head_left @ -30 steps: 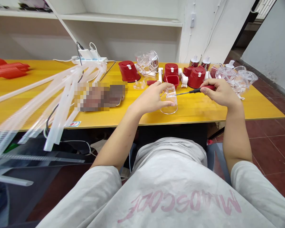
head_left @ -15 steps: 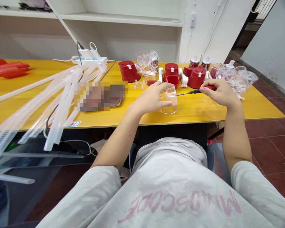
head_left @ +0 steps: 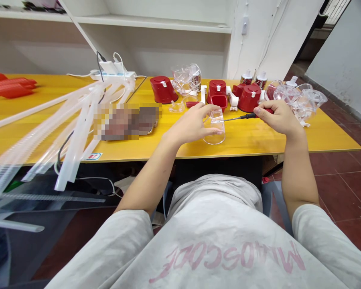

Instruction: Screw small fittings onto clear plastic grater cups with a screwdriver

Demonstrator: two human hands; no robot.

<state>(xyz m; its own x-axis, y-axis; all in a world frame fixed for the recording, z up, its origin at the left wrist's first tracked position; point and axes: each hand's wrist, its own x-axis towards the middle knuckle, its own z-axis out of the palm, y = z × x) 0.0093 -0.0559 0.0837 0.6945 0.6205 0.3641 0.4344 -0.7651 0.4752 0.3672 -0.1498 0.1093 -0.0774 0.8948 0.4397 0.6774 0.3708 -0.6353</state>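
On the yellow table (head_left: 246, 141), my left hand (head_left: 193, 123) is closed around a clear plastic cup-shaped part (head_left: 215, 131) that stands on the surface. My right hand (head_left: 279, 116) grips the red-and-black handle of a small screwdriver (head_left: 249, 116). Its thin shaft points left and its tip touches the top of the clear part. Just behind the hands stand several red plastic housings (head_left: 249, 98) and another red housing (head_left: 163, 90).
Clear plastic parts (head_left: 299, 98) are piled at the right end, more clear parts (head_left: 186, 78) behind the middle. Long translucent tubes (head_left: 66, 128) fan out over the left side. A white power strip (head_left: 112, 73) sits at the back. Red pieces (head_left: 10, 86) lie far left.
My right hand and the screwdriver handle shifted slightly; the left hand and clear part stay where they were.
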